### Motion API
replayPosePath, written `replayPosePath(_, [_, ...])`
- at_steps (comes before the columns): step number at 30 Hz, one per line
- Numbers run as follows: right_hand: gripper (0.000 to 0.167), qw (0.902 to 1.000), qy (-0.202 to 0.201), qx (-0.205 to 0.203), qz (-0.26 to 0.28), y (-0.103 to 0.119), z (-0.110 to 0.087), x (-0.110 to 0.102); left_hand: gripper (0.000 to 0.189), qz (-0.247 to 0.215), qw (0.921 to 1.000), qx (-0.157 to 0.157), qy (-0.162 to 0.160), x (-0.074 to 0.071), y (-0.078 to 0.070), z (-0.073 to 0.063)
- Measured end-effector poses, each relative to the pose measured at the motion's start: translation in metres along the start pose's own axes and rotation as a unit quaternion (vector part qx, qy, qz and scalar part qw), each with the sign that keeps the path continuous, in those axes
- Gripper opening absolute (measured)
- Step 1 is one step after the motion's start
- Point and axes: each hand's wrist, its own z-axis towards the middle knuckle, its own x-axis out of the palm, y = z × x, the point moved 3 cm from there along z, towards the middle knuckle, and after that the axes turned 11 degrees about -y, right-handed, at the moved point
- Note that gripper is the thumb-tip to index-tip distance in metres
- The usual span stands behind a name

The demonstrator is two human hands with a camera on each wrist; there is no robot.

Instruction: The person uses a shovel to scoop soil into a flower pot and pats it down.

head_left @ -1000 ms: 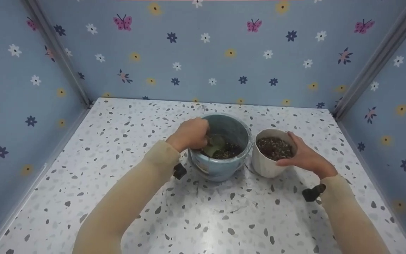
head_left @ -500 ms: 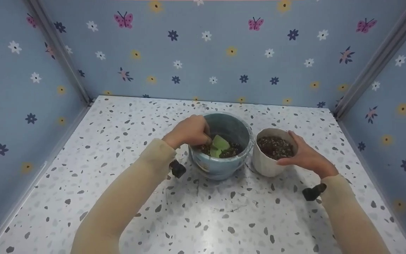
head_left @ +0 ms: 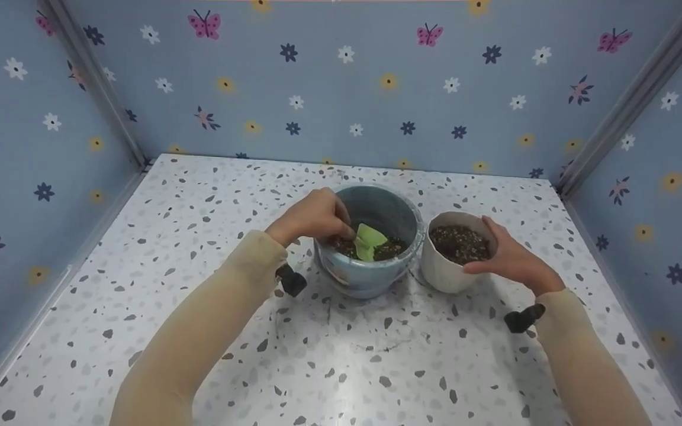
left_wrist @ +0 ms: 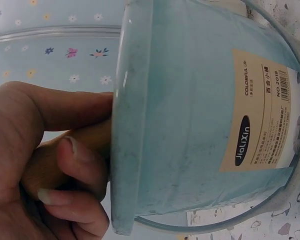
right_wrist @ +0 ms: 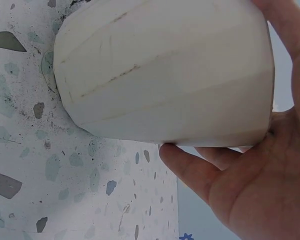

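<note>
A light blue bucket [head_left: 360, 278] with dark soil in it stands mid-table. Over its left rim, my left hand [head_left: 316, 214] grips a small garden trowel. The trowel's green blade [head_left: 369, 238] slants down into the soil, its tip hidden there. In the left wrist view, fingers wrap round its wooden handle [left_wrist: 52, 162], partly covered by the bucket's rim. Right of the bucket, a white flowerpot [head_left: 444, 273] holds speckled soil [head_left: 460, 242] below its rim. My right hand [head_left: 512, 259] holds this pot by its right side, thumb at the front and fingers behind.
The white speckled table [head_left: 216, 349] carries both containers close together. Blue patterned panels [head_left: 341, 77] wall it in at the back and both sides. A wire handle [left_wrist: 210, 229] hangs down along the bucket. Dark crumbs [right_wrist: 35, 115] lie beside the pot's base.
My left hand has shifted slightly left and turned, so the trowel's green blade, dim and partly hidden before, now shows broadly in the bucket. My right hand keeps its hold on the pot.
</note>
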Motion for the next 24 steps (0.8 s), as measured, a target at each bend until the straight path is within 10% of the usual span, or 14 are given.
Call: replayPosePath(24, [0.128, 1.0000, 0.005, 0.002, -0.002, 0.0014, -0.0022, -0.0002, 0.017, -0.069, 0.9970, -0.021, -0.026, 0.0040, 0.0062, -0.0038])
